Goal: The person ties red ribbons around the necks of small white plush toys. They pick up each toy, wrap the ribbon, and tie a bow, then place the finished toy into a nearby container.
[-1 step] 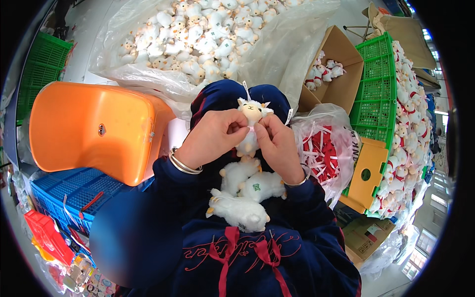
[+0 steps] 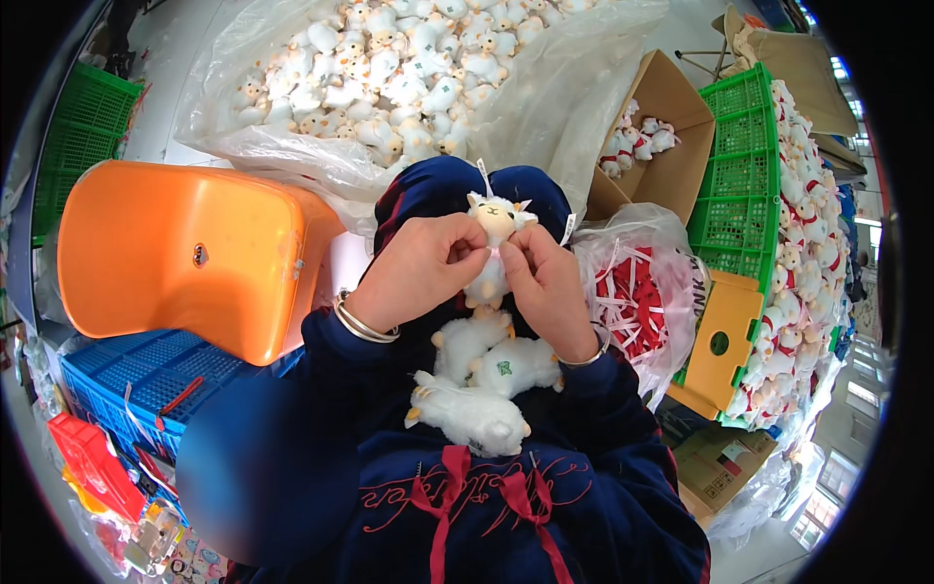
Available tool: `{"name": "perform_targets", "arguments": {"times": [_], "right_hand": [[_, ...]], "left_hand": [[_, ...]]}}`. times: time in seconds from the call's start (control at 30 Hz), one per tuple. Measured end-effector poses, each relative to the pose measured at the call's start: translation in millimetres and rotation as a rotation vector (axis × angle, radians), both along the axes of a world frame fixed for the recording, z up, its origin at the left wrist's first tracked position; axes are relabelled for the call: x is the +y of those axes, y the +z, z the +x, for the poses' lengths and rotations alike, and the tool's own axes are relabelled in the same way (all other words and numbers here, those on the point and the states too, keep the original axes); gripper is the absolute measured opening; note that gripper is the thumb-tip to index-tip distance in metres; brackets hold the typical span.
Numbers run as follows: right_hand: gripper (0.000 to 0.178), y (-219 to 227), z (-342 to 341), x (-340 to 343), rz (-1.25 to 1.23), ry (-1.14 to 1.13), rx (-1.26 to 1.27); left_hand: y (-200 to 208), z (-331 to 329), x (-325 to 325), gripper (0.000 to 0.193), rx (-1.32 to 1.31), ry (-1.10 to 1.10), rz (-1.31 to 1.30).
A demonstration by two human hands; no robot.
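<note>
A small white plush sheep (image 2: pixel 489 282) with a cream face sits upright on my lap, facing me. At its neck, a thin pale pink ribbon (image 2: pixel 494 252) shows between my fingertips. My left hand (image 2: pixel 418 271) pinches it from the left, thumb and forefinger pressed together. On the other side my right hand (image 2: pixel 547 289) is closed in a similar pinch by the neck. Below my hands lie several more plush sheep (image 2: pixel 469 413) in a pile against my body, one with a green mark. White tags (image 2: pixel 570 229) stick out near the sheep's head.
Ahead, a large clear plastic bag (image 2: pixel 229 117) holds many plush sheep. An orange chair (image 2: pixel 175 253) stands left above a blue crate (image 2: pixel 117 375). To the right are a bag of red and white ribbons (image 2: pixel 632 302), a cardboard box (image 2: pixel 686 117) and a green crate (image 2: pixel 744 165).
</note>
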State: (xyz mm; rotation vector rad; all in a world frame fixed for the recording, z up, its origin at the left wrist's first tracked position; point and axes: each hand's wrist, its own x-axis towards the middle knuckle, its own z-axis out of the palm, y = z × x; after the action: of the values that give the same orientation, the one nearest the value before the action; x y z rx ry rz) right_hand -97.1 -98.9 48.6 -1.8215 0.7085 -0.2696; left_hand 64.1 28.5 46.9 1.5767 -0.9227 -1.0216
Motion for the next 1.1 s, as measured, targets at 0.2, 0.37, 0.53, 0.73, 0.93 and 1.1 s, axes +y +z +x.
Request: {"name": "perform_targets", "arguments": {"times": [0.2, 0.37, 0.53, 0.73, 0.93, 1.1], "right_hand": [[0.017, -5.4, -0.3, 4.3, -0.053, -0.026, -0.062], [0.016, -18.0, -3.8, 10.5, 0.035, -0.127, -0.096], [0.017, -13.8, -2.8, 5.1, 0.125, -0.059, -0.123], [0.015, -2.3, -4.9, -5.7, 0.010, -0.003, -0.095], [0.019, 40.7, -18.8, -28.8, 0.151, -0.171, 0.034], [0.020, 38.5, -8.3, -8.2, 0.299, -0.144, 0.119]], "left_hand": [[-1.2, -1.9, 0.0, 0.011, -0.055, 0.050, -0.012], [-4.7, -4.8, 5.0, 0.014, 0.245, 0.098, 0.054], [-7.0, -3.7, 5.6, 0.019, 0.410, 0.142, 0.121], [5.9, -11.9, -5.6, 0.026, 0.171, 0.162, 0.185], [3.4, -14.7, -3.6, 0.025, 0.080, 0.160, 0.143], [0.3, -18.2, -6.8, 0.023, 0.028, 0.139, 0.133]]}}
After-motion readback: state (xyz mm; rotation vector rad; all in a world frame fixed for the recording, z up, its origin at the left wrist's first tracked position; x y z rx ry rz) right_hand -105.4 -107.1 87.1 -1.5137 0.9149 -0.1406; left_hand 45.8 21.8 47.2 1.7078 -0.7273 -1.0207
